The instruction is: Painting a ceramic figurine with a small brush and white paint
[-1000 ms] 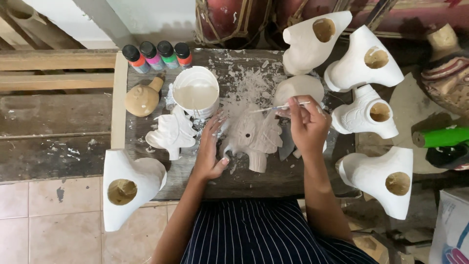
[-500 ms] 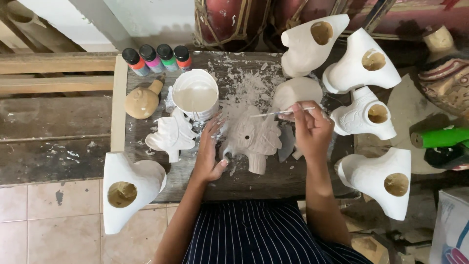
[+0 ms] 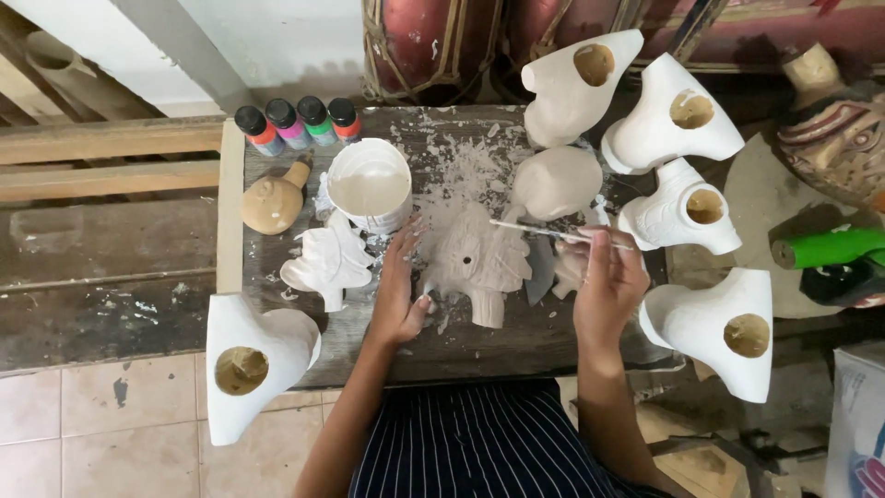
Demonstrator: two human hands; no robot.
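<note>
A carved leaf-shaped figure (image 3: 479, 263), coated pale, lies flat in the middle of a paint-spattered wooden board (image 3: 461, 337). My left hand (image 3: 398, 290) rests on the board against the figure's left edge and steadies it. My right hand (image 3: 604, 281) holds a thin paintbrush (image 3: 544, 231) whose tip points left over the figure's upper part. A white cup of white paint (image 3: 369, 184) stands just behind my left hand. A second carved figure (image 3: 327, 263), painted white, lies to the left of that hand.
Several white hollow carved pieces with round holes surround the board: one at front left (image 3: 249, 364), others at right (image 3: 719, 327) and back right (image 3: 673, 129). Small paint bottles (image 3: 295, 124) line the back left beside a tan wooden gourd (image 3: 275, 201). A green tool (image 3: 825, 247) lies far right.
My right hand has drawn the paintbrush slightly right and toward me over the figure. My left hand stays against the figure's edge.
</note>
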